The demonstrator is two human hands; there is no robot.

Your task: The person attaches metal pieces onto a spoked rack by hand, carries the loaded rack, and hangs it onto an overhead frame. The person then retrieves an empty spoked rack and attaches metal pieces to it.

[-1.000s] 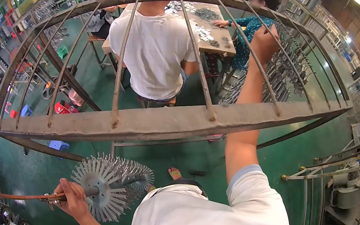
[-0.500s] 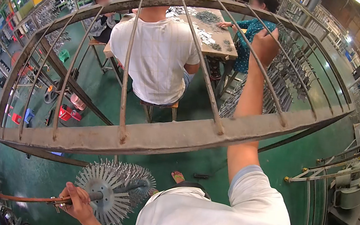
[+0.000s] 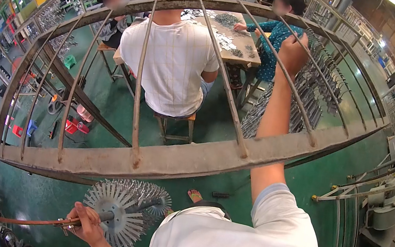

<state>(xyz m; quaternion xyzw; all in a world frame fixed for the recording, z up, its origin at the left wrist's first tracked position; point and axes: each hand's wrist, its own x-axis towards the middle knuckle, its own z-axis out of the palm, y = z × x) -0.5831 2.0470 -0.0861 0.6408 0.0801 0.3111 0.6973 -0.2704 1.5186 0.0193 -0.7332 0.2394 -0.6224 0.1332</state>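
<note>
Low on the left, my left hand is closed round the end of a grey rod, beside a brown strap with small metal fittings. The rod passes through a round metal piece with radiating fins, and more spiky pieces line up behind it. My right hand is raised at the upper right, fingers curled at a thin bar of a large metal frame. That barred frame spans the view, its broad flat beam crossing my right forearm.
Beyond the frame a person in a white shirt sits on a stool at a table with small metal parts. Two other people sit there. Hanging metal parts are at the right; red containers stand on the floor at left.
The frame's near beam has come lower in view and now covers more of the floor. My right hand has shifted slightly right and down; my left hand stays closed on the rod, a little lower.
</note>
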